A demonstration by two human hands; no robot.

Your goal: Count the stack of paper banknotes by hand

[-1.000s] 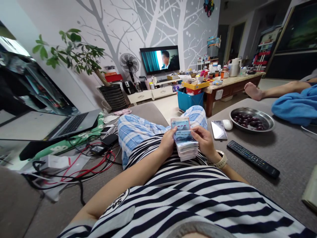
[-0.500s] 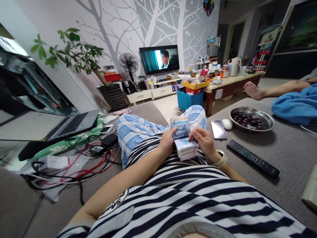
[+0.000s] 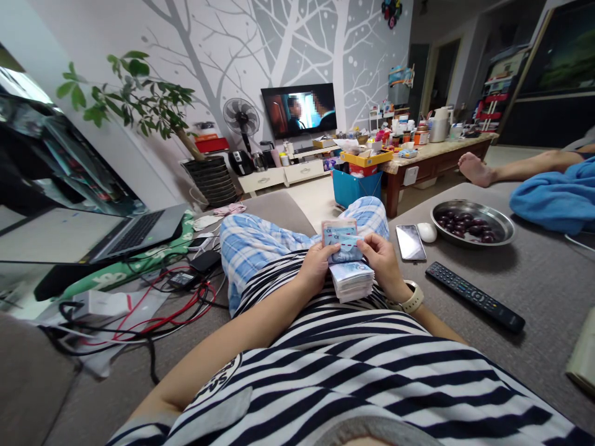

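In my lap lies a thick stack of banknotes (image 3: 352,280), its pale edges facing me. Just beyond it, my left hand (image 3: 317,265) grips a thinner bundle of bluish banknotes (image 3: 335,233), the thumb pressed on its face. My right hand (image 3: 380,257) pinches the right end of a single banknote (image 3: 348,240), which lies across the front of that bundle. Its fingers are closed, and a pale watch (image 3: 413,297) circles the wrist. Part of the bundle is hidden behind my left fingers.
On the grey sofa at right are a phone (image 3: 411,242), a white mouse (image 3: 426,232), a remote control (image 3: 474,296) and a metal bowl (image 3: 506,234) of dark fruit. Another person's bare foot (image 3: 475,170) rests beyond. A laptop (image 3: 139,232) and tangled cables (image 3: 153,310) lie left.
My right hand has moved up from the stack in my lap to the bundle, bringing a banknote against its face. The picture on the television has changed.
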